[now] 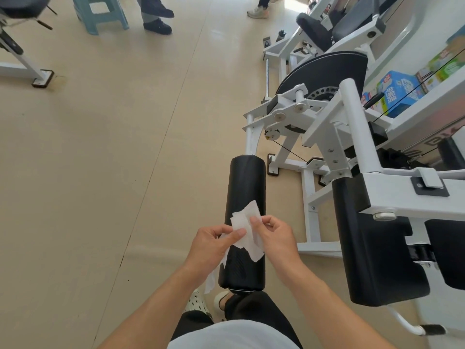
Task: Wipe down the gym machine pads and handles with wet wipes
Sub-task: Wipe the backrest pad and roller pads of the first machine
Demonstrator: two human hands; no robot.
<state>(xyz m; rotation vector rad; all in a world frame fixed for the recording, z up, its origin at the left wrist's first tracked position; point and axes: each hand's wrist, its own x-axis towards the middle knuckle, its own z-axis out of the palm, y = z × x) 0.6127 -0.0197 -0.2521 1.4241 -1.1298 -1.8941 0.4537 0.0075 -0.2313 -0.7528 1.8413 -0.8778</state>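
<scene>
A: What is nearest to the camera?

B: Two bare forearms reach forward. The left hand point(210, 244) and the right hand point(273, 235) hold one white wipe point(245, 229) between them. Each hand pinches it with the thumb and the first fingers, so both grips are closed on the wipe.

A: Where is the wipe?

B: It is above the black roller pad point(245, 197), over its near half. It is crumpled, and one corner hangs down at the left side of the pad. I cannot tell if it touches the pad.

A: And beside the pad?

B: To the right there is a bigger black pad point(377, 248) fixed on the white frame point(352, 117) of the machine. Below, near the person's legs, a handle point(431, 329) with a dark grip sticks out.

A: What is farther away?

B: Behind the frame is a black disc point(327, 71). On the right, a blue box point(400, 93) lies on a white shelf, with other colourful packs near it. Far on the beige floor point(113, 147) stands a light blue stool point(105, 13), and next to it are the dark shoes point(157, 17) of another person.
</scene>
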